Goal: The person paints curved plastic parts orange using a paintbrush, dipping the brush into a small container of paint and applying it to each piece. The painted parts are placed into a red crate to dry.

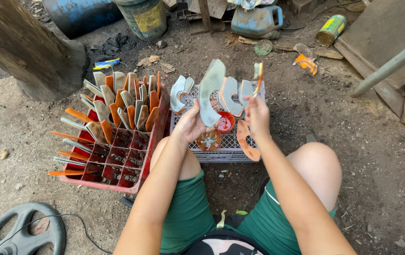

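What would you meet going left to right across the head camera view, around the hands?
Black steering wheel → red crate of curved blades → left hand holding a grey curved blade → right hand holding a small brush → yellow-green can.

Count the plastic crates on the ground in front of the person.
2. A red divided plastic crate on the left holds upright curved metal pieces. A pale grey lattice plastic crate sits beside it, under the left hand and right hand. Others may lie out of view.

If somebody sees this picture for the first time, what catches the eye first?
The left hand holds up a curved grey metal piece at centre, and the right hand holds a thin orange-tipped stick. On the left, a red crate bristles with orange-painted pieces.
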